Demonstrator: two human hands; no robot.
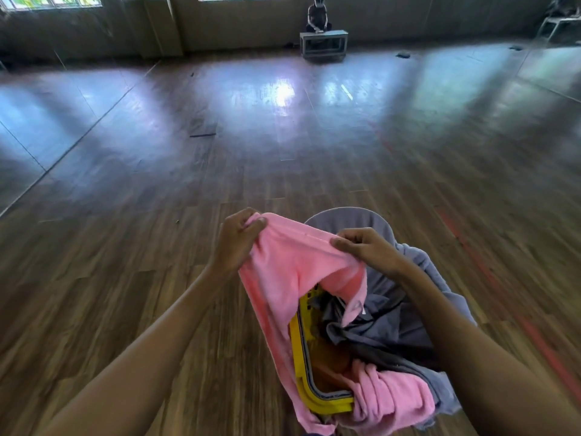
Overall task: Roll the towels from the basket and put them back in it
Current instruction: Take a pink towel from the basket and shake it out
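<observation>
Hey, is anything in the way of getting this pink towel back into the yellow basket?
Yes: grey towels fill most of the basket, directly below the pink towel that the left hand and right hand pinch.

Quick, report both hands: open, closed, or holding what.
Left hand: closed, pinching the top edge of the pink towel.
Right hand: closed, pinching the same pink towel edge.
</observation>
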